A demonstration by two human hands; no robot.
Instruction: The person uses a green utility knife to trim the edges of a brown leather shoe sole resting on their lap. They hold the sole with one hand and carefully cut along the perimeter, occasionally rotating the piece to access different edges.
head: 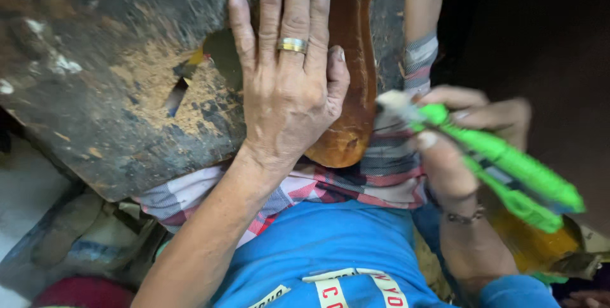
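Here we are pressing our left hand [289, 86] flat, fingers spread and closed on nothing, over a brown leather sole piece [348, 60] that is lying on a dark, scarred wooden board [108, 86] resting across our lap. Our right hand [464, 136] is holding its grip clamped around a bright green utility knife [508, 168], blurred with motion and hovering just off the right edge of the board, apart from the leather.

Judging by what is showing, the leather is already carrying a rounded, shaped end nearest us, so some shaping is looking done; whether further trimming is waiting we cannot tell, since our palm and fingers are hiding much of the left side of the piece and its far end is running out of view. The blade is not touching the leather at this moment.

The sole piece is looking long and narrow, glossy reddish brown, paler and more amber toward the near tip, with a smooth curved outline. Pale sawdust-like scrapings [152, 73] are lying on the board to its left, beside a small cut mark. A gold ring [292, 45] is showing on our left hand, and a checked cloth [375, 178] is draping beneath the board.
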